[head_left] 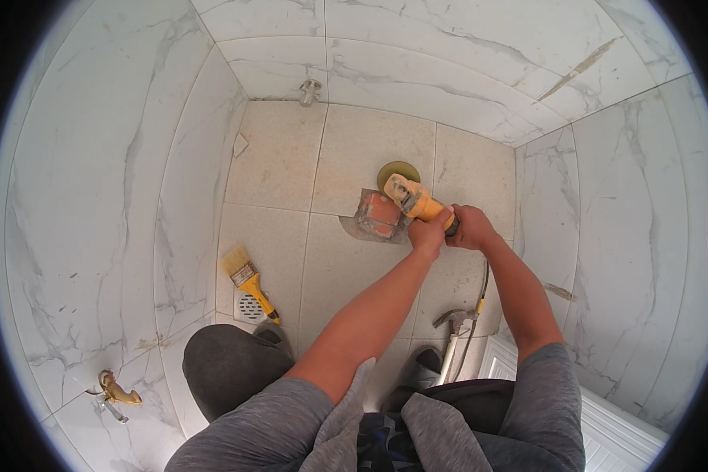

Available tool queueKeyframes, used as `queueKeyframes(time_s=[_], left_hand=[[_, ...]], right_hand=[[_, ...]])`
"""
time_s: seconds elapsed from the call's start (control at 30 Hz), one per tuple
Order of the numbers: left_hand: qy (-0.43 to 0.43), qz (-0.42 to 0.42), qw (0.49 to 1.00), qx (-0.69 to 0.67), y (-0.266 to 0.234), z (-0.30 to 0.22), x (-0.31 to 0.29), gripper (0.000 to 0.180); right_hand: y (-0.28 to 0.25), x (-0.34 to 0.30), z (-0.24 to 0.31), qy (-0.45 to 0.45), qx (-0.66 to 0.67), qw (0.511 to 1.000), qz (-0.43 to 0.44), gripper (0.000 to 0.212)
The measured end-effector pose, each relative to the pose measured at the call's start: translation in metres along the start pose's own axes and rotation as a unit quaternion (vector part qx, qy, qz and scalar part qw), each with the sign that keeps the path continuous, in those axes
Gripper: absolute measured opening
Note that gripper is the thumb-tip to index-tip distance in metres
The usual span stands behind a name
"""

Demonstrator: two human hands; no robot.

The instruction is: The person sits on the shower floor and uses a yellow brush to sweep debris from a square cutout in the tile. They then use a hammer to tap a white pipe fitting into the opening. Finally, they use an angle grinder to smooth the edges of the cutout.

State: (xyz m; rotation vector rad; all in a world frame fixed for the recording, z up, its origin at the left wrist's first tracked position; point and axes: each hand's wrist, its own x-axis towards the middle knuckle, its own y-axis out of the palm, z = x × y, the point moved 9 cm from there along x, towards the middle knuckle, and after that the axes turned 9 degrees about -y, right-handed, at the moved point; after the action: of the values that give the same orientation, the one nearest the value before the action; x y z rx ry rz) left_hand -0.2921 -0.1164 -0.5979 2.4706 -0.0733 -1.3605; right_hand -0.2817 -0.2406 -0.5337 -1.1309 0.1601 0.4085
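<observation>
An orange angle grinder (425, 206) with a yellowish round disc (399, 171) is held low over the tiled floor. My left hand (428, 234) is closed around its body, and my right hand (472, 227) grips the rear end beside it. Just left of the tool is a square cutout (379, 214) in the floor, with reddish material showing inside a grey rim. The disc sits beyond the cutout's far right corner; whether it touches the tile I cannot tell. A black cord (484, 277) runs from my right hand's side down toward my feet.
A yellow-handled paintbrush (247, 278) lies by a floor drain (250, 307) on the left. A claw hammer (453, 322) lies near my right foot, beside the cord. Marbled walls surround the floor. A metal valve (310, 91) juts from the far wall, a brass tap (118, 389) from the left one.
</observation>
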Motion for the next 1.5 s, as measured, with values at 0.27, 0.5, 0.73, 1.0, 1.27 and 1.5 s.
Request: queueKeyframes(time_s=[0.27,0.5,0.73,1.0,1.27,1.5], left_hand=[[-0.006,-0.010,1.000,0.014,-0.002,0.000,0.000,0.069],[0.005,-0.006,1.000,0.007,-0.003,0.001,0.002,0.067],[0.013,0.002,1.000,-0.006,-0.002,-0.001,0.003,0.063],[0.002,0.007,1.000,-0.010,-0.003,-0.003,0.002,0.064],[0.014,-0.006,1.000,-0.024,-0.004,-0.008,-0.003,0.063],[0.004,-0.012,1.000,-0.013,-0.007,-0.007,0.003,0.063]], right_hand=[[0.002,0.000,-0.002,-0.005,-0.002,1.000,-0.001,0.056],[0.001,0.001,-0.001,0.003,-0.013,1.000,-0.001,0.057],[0.002,0.004,-0.001,-0.003,-0.012,1.000,-0.005,0.056],[0.000,0.006,0.003,-0.013,0.000,1.000,-0.009,0.056],[0.002,0.010,0.003,-0.021,-0.005,1.000,0.001,0.055],[0.003,0.013,0.003,-0.015,0.007,1.000,0.008,0.055]])
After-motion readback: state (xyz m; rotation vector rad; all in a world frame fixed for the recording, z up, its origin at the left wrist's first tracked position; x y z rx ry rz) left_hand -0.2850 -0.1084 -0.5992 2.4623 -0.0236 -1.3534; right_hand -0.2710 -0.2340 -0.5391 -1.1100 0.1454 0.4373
